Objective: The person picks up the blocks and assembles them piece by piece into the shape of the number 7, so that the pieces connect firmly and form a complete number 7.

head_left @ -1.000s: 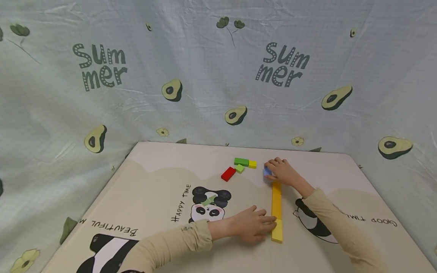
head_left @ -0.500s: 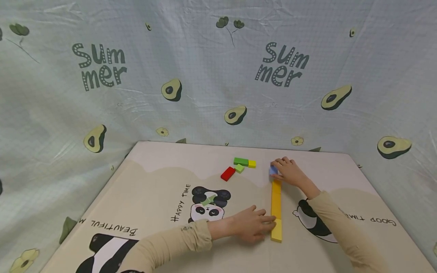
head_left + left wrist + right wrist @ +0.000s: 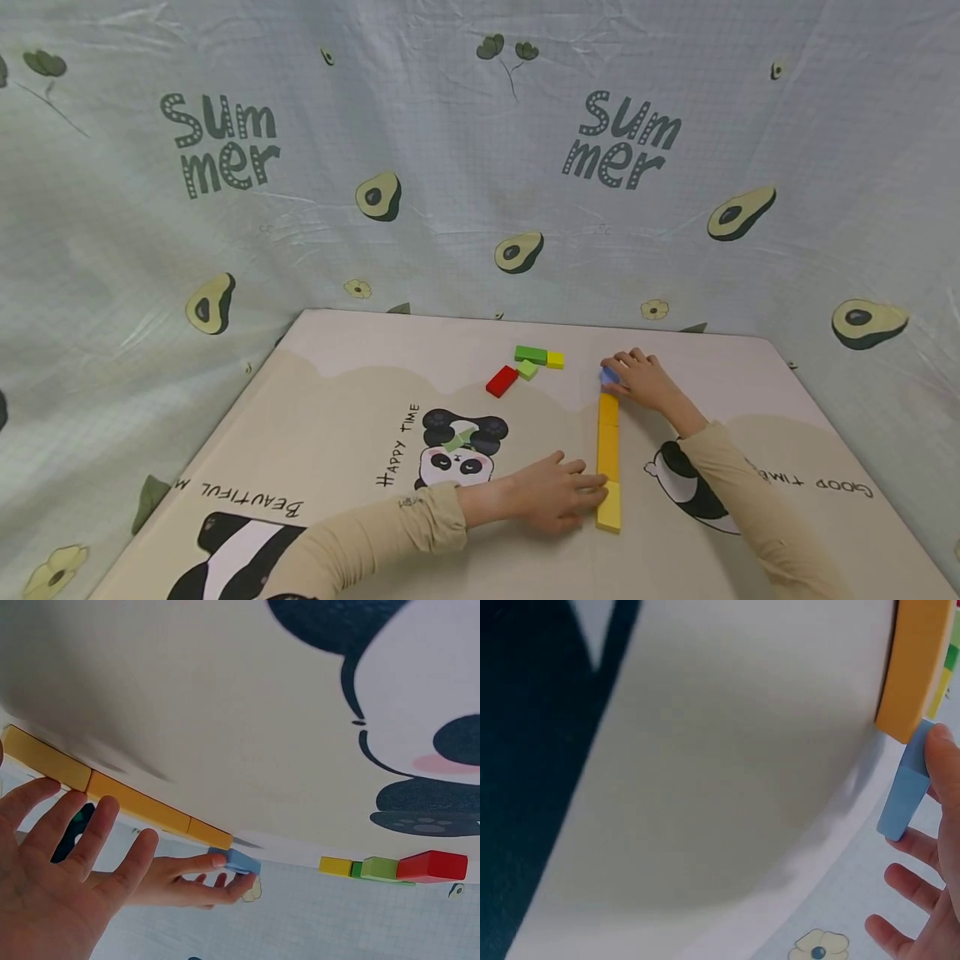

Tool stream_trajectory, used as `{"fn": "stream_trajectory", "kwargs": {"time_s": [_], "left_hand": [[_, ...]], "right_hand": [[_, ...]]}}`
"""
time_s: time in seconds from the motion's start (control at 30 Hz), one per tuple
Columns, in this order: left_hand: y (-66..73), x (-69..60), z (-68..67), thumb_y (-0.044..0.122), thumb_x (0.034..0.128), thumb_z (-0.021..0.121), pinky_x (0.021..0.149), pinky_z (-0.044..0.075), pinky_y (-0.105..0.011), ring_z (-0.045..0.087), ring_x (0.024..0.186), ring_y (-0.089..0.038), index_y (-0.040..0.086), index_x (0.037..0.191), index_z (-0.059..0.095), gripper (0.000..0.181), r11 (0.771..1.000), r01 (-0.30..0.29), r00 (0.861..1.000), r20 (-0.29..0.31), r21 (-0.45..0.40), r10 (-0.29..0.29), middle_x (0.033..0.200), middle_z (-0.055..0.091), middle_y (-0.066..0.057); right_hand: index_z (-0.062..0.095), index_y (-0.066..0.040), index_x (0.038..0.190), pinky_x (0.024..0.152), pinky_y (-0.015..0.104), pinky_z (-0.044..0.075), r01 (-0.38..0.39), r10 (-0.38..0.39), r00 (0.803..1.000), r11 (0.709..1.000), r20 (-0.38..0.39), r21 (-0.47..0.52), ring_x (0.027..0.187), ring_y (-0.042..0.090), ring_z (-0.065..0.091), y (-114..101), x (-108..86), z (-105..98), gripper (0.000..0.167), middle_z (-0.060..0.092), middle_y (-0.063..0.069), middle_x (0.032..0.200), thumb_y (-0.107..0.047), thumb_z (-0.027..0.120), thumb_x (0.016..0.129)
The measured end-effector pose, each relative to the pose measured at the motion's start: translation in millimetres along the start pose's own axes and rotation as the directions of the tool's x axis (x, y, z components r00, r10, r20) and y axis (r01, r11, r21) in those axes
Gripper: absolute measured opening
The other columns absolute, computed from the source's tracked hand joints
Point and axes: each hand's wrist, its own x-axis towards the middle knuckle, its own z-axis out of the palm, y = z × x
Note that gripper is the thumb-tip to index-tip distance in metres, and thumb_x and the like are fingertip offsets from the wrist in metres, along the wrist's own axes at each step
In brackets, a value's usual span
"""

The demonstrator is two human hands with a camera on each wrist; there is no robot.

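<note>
Blue block (image 3: 905,796) between fingers (image 3: 919,847) (right ones).

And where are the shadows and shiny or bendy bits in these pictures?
Head view: pale shine on creases of the backdrop cloth. Left wrist view: dimmer, with a soft shadow on the tabletop near the yellow block. Right wrist view: the orange block looks bent, maybe by the lens, and a faint shadow lies beside the blue block.

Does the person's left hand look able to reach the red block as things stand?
Probably yes: no other block stands between the left hand and the red block. It would have to leave the yellow row, which it seems to touch, and stretch forward.
</note>
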Motion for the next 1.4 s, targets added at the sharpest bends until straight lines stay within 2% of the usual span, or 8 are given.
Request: {"fn": "stream_trajectory", "kwargs": {"time_s": [0.23, 0.5, 0.73, 0.93, 1.4], "left_hand": [[-0.4, -0.9, -1.0, 0.041, 0.0916, 0.041, 0.096, 0.039, -0.031, 0.041, 0.119, -0.011, 0.026, 0.138, 0.033, 0.050, 1.000, 0.002, 1.000, 0.009, -0.013, -0.001, 0.143, 0.033, 0.009], [-0.6, -1.0, -0.3, 0.042, 0.0917, 0.040, 0.098, 0.038, -0.032, 0.040, 0.120, -0.011, 0.027, 0.138, 0.031, 0.050, 0.999, -0.002, 1.000, 0.014, -0.032, 0.002, 0.144, 0.032, 0.009], [-0.7, -1.9, -1.0, 0.041, 0.0916, 0.041, 0.096, 0.039, -0.031, 0.041, 0.120, -0.012, 0.025, 0.138, 0.033, 0.050, 0.999, -0.007, 1.000, 0.011, -0.035, 0.007, 0.143, 0.033, 0.009], [-0.9, -1.5, -0.7, 0.042, 0.0914, 0.041, 0.097, 0.039, -0.031, 0.041, 0.120, -0.012, 0.026, 0.138, 0.032, 0.050, 1.000, -0.003, 1.000, 0.012, -0.018, 0.003, 0.143, 0.033, 0.009], [-0.7, -1.4, -1.6, 0.042, 0.0916, 0.040, 0.097, 0.038, -0.031, 0.041, 0.118, -0.011, 0.026, 0.138, 0.032, 0.050, 1.000, 0.000, 1.000, 0.010, -0.030, 0.000, 0.143, 0.033, 0.009]], "right_hand": [[0.054, -0.014, 0.114, 0.073, 0.050, 0.042, 0.005, -0.003, 0.999, 0.999, 0.048, -0.044, 0.094, 0.032, 0.048, 4.1, -1.0, 4.2, 0.038, 0.057, 0.011, 0.108, -0.035, 0.059, 0.083], [0.056, -0.014, 0.111, 0.070, 0.047, 0.041, -0.024, 0.025, 0.997, 1.000, 0.070, -0.013, 0.093, 0.031, 0.048, 4.6, -2.0, 7.6, 0.035, 0.058, 0.012, 0.106, -0.034, 0.059, 0.083], [0.054, -0.014, 0.115, 0.071, 0.048, 0.040, -0.040, 0.038, 0.994, 0.999, 0.103, 0.015, 0.094, 0.031, 0.047, 3.6, -3.0, 5.9, 0.035, 0.058, 0.011, 0.110, -0.034, 0.056, 0.085], [0.051, -0.012, 0.119, 0.068, 0.046, 0.039, -0.040, 0.041, 0.995, 0.999, 0.095, -0.004, 0.091, 0.030, 0.047, 6.0, -3.7, 5.1, 0.037, 0.057, 0.010, 0.113, -0.031, 0.054, 0.087], [0.050, -0.005, 0.121, 0.075, 0.049, 0.039, -0.061, 0.061, 0.990, 0.998, 0.126, -0.003, 0.098, 0.032, 0.046, 9.2, -2.0, 8.2, 0.043, 0.055, 0.014, 0.115, -0.033, 0.051, 0.089]]}}
